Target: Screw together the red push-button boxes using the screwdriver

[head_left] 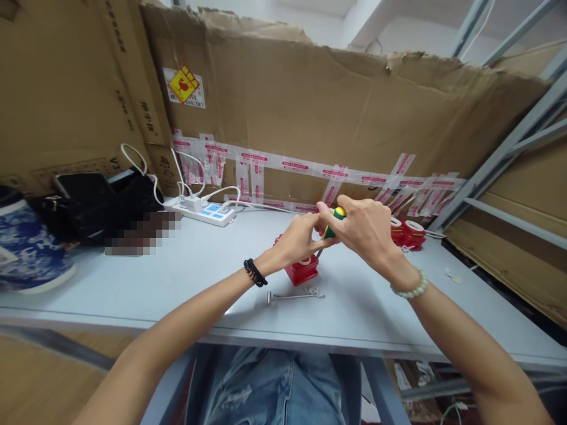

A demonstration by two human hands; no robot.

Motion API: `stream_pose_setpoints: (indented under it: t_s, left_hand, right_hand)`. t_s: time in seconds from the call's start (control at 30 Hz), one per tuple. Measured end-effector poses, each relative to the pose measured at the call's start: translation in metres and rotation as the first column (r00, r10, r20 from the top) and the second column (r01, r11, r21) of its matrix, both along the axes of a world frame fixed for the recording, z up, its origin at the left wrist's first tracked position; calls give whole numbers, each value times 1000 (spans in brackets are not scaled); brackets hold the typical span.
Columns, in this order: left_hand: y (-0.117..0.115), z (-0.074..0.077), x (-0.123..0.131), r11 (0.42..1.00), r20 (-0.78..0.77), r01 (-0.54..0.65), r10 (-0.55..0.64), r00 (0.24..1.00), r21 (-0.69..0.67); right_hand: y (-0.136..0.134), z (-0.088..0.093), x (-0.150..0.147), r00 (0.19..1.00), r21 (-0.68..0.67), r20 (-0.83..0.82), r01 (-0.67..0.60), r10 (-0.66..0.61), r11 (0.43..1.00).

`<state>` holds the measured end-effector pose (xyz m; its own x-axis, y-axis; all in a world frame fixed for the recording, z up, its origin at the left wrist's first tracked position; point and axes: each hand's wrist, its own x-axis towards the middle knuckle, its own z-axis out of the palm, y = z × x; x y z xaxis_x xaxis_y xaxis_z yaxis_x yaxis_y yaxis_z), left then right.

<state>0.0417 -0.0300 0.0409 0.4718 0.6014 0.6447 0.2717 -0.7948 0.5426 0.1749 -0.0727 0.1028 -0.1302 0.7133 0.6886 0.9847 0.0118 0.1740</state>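
Note:
My right hand (365, 227) is closed around the yellow and green handle of a screwdriver (335, 221). My left hand (303, 239) is also closed at the handle, its thumb and fingers against the lower part. The screwdriver's dark shaft slants down beside a red block-shaped object (302, 273) with a white ring on it. That object sits on the table under my left hand, which hides part of it. In front of it lies a thin metal rod (295, 296) with a round disc at its left end.
More red objects (414, 235) with white tops stand beyond my right hand. A white power strip (212, 213) with plugs and cables lies at the back left. Dark bags (115, 198) and a blue-and-white container (33, 248) occupy the left. Cardboard (310, 106) walls the back; a metal frame (500, 159) rises at right.

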Motion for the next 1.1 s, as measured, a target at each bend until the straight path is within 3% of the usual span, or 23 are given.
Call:
stream_pose_setpoints:
  t_s: [0.1,0.17,0.23,0.4,0.53,0.6,0.67,0.77,0.9,1.03,1.1]
  left_hand:
    - [4,2,-1,998,32,20,-18,999,-63]
    - [7,3,-5,996,28,35,-33,999,-78]
    - [8,5,-7,995,13,60,-59,998,-83]
    - [7,10,-9,987,-50,97,-104,993,-127]
    - [17,-3,-23,991,-261,95,-118,958,-98]
    - [25,-14,-36,983,-422,94,-154,893,-159]
    - [32,-24,-48,964,-482,87,-204,852,-252]
    - [39,-33,-57,925,-430,155,-304,850,-347]
    - [40,-35,-55,919,-393,187,-323,861,-347]
    - [41,-37,-54,922,-370,210,-328,869,-324]
    - [42,-39,-55,922,-367,212,-329,870,-325]
  right_hand:
    - [-7,9,11,966,-139,-140,-238,219,961]
    - [-11,15,19,884,-233,-272,-443,380,865]
    - [-12,20,26,808,-283,-373,-568,457,773]
    - [-4,28,33,712,-364,-524,-683,467,633]
    - [-1,32,29,678,-343,-502,-726,538,596]
    - [-3,34,27,702,-359,-453,-708,549,608]
    - [-5,35,25,743,-376,-390,-668,545,642]
    - [-5,34,22,824,-362,-253,-566,506,741]
    - [-2,25,15,934,-263,-147,-355,327,897]
    - [2,14,5,949,-176,-147,-302,279,937]
    - [5,10,0,976,-114,-80,-212,203,971]
